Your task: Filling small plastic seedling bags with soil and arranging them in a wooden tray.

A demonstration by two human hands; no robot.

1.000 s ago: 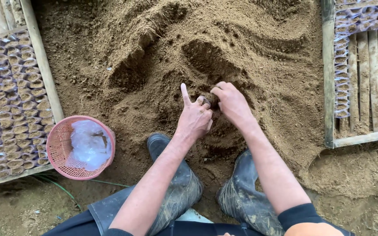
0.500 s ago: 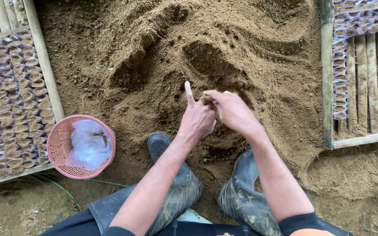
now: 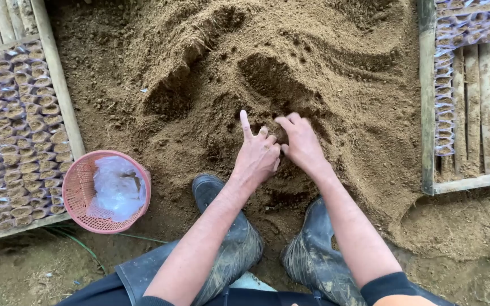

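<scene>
My left hand (image 3: 256, 156) rests on the loose brown soil pile (image 3: 336, 73), its index finger pointing up and the other fingers curled around a small soil-coloured pouch that is almost fully hidden. My right hand (image 3: 303, 144) touches the left one at the fingertips. Its fingers are bent down into the soil at the pouch's mouth. Both hands are just beyond my two muddy rubber boots (image 3: 231, 249).
A pink mesh basket (image 3: 79, 195) holding clear plastic bags (image 3: 117, 187) stands at the left of my boots. A wooden tray (image 3: 58, 90) packed with several filled pouches (image 3: 12, 141) lies at far left. A slatted tray (image 3: 474, 102) with pouches (image 3: 443, 102) lies at right.
Both hands have moved a little forward into the soil. The small pouch, visible between the fingers before, is now mostly covered by them.
</scene>
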